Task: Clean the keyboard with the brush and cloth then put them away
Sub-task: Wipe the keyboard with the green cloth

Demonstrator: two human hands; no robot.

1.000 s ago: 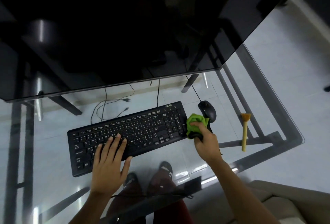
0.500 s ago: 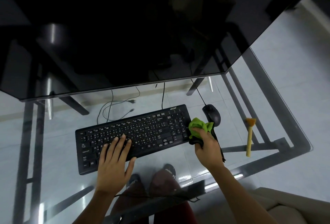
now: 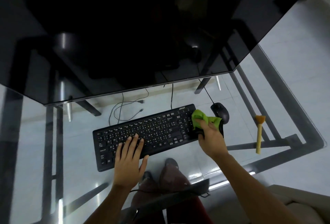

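Observation:
A black keyboard [image 3: 151,131] lies slanted on the glass desk [image 3: 71,152]. My left hand [image 3: 129,159] rests flat on its left-centre keys, fingers spread. My right hand [image 3: 211,139] grips a bunched green cloth [image 3: 202,118] with a black underside and presses it on the keyboard's right end, over the number pad. A yellow brush [image 3: 259,134] with an orange bristle head lies alone on the glass to the right, clear of both hands.
A black mouse [image 3: 220,112] sits just behind the cloth, its cable running back. A large dark monitor [image 3: 125,36] fills the upper view. Loose cables [image 3: 123,109] lie behind the keyboard. My legs and shoes show through the glass; a beige seat is at lower right.
My right hand has moved the cloth left from the keyboard's right edge onto the number pad, and the cloth has spread out. My left hand stays on the keys.

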